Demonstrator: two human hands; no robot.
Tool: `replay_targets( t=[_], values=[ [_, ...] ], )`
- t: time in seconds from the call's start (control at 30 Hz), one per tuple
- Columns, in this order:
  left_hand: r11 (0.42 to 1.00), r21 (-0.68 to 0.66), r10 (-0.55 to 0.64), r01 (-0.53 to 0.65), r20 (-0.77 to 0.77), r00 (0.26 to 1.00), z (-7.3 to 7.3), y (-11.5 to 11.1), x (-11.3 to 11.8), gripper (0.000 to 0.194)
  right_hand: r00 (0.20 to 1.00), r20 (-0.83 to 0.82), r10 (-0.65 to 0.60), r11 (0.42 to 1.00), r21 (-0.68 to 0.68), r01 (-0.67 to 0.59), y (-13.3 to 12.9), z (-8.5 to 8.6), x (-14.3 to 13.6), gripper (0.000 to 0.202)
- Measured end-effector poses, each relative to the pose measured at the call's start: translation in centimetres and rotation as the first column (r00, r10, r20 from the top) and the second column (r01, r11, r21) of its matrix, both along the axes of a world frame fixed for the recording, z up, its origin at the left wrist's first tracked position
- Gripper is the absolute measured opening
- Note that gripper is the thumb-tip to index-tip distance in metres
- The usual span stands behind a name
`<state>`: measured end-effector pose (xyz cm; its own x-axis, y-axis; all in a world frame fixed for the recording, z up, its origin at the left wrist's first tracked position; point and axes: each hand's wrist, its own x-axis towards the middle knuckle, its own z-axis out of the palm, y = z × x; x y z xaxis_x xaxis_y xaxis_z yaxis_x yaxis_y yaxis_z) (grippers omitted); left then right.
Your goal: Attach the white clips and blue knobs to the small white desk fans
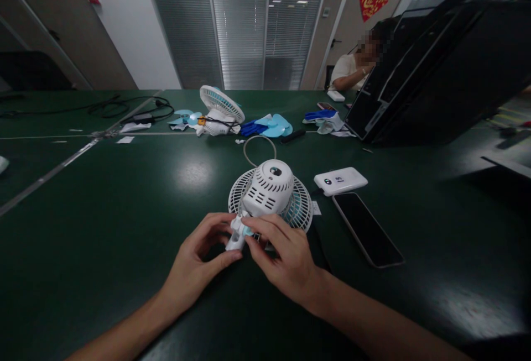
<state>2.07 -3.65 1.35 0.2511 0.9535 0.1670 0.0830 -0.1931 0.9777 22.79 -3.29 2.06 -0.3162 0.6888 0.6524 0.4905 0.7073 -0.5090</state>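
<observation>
A white fan (271, 187) lies grille down on the green table, its rounded motor housing facing up. At its near side is a small white bracket (235, 239). My left hand (199, 250) grips this bracket from the left, thumb below and fingers above. From the right, my right hand (286, 250) pinches a small light-blue knob (248, 230) on the bracket between thumb and fingers. A thin cable loops behind the fan.
Right of the fan lie a white power bank (341, 181) and a dark phone (367, 229). Farther back are another fan (222, 109), light-blue blades (277, 125) and blue-white gloves (326, 121). A large black case (440, 68) stands at right; a person (350, 71) sits beyond.
</observation>
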Motion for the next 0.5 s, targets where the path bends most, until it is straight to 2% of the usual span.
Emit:
replay_targets(
  t=[0.5],
  values=[
    [1.0, -0.008, -0.005, 0.005, -0.008, 1.0, 0.09, -0.04, 0.06, 0.043, 0.999, -0.019, -0.037, 0.999, -0.003, 0.037, 0.17, -0.28, 0.09, 0.027]
  ],
)
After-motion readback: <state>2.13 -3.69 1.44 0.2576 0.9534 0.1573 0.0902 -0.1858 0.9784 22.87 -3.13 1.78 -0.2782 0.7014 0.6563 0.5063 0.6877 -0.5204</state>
